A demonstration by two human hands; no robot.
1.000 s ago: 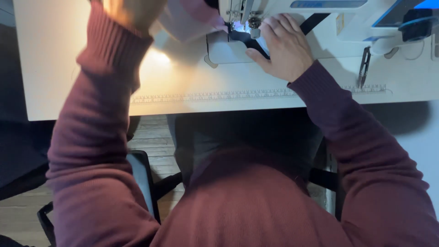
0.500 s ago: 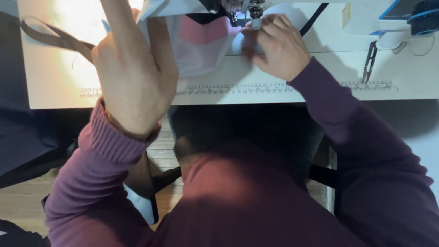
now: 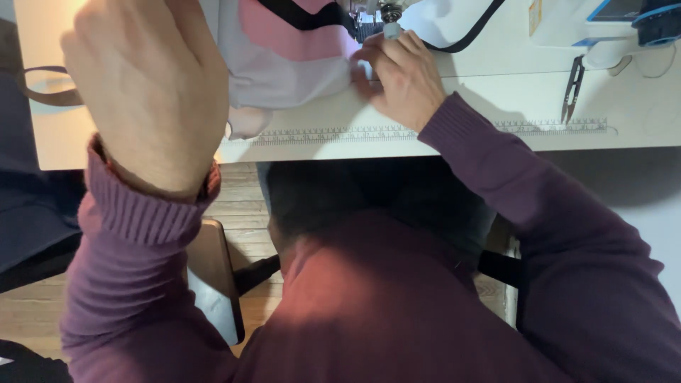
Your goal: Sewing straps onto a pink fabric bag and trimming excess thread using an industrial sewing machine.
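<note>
The sewing machine's needle area [image 3: 386, 10] is cut off at the top edge. The left hand [image 3: 149, 92], raised upper left, hides its fingers; grip unclear. The right hand [image 3: 397, 74], top centre, presses fingertips onto pink-and-white fabric [image 3: 284, 64].

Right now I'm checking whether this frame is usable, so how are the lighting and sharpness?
Head view: the white table is brightly lit and slightly washed out; the left hand, raised close to the lens, looks soft and oversized; the right hand on the pink and white fabric is sharper; the space under the table lies in deep shadow.
</note>
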